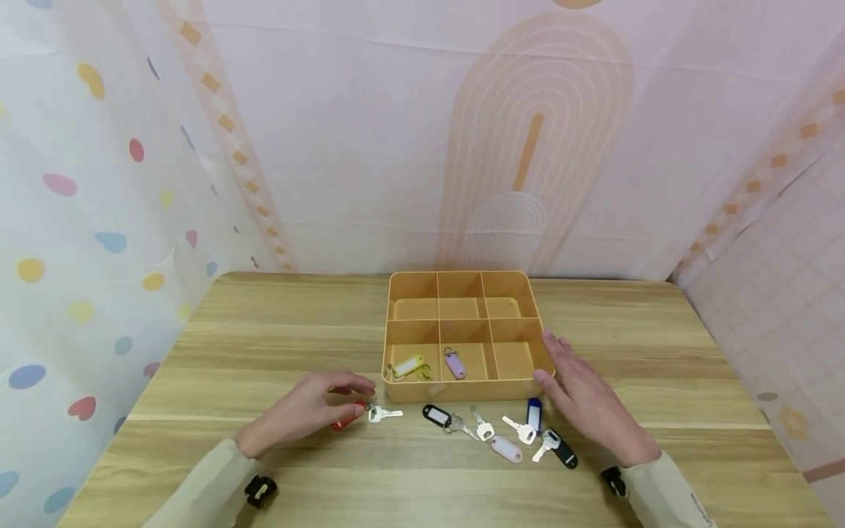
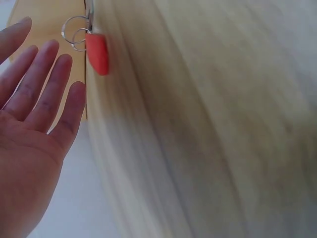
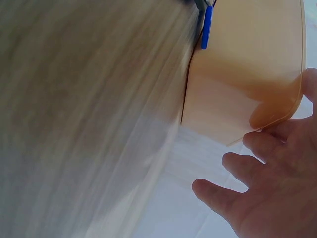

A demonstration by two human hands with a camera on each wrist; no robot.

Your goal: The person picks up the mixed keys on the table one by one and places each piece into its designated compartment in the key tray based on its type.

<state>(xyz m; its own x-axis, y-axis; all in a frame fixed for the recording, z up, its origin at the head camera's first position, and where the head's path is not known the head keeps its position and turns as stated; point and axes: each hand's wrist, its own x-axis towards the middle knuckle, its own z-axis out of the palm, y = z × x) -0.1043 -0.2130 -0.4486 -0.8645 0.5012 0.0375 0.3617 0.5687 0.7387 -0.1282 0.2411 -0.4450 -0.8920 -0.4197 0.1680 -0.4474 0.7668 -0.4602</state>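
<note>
My left hand (image 1: 313, 407) hovers with spread fingers over a red key tag (image 2: 98, 53) joined by rings to a silver key (image 1: 385, 413). In the head view the hand partly covers that tag; the left wrist view shows nothing held. An orange divided organizer box (image 1: 412, 394) stands in front of me. Against its front right corner rests my right hand (image 1: 590, 400), fingers fairly straight and thumb by the rim. Inside the box, a yellow key tag (image 1: 408, 366) lies in the front left compartment and a purple tag (image 1: 455, 364) in the front middle one.
Before the box lie more tagged keys: a black tag (image 1: 437, 415), a pink tag (image 1: 506, 449), a blue tag (image 1: 534, 416) and another black tag (image 1: 565, 452). The wooden table (image 1: 284, 323) ends at a patterned cloth backdrop (image 1: 343, 161).
</note>
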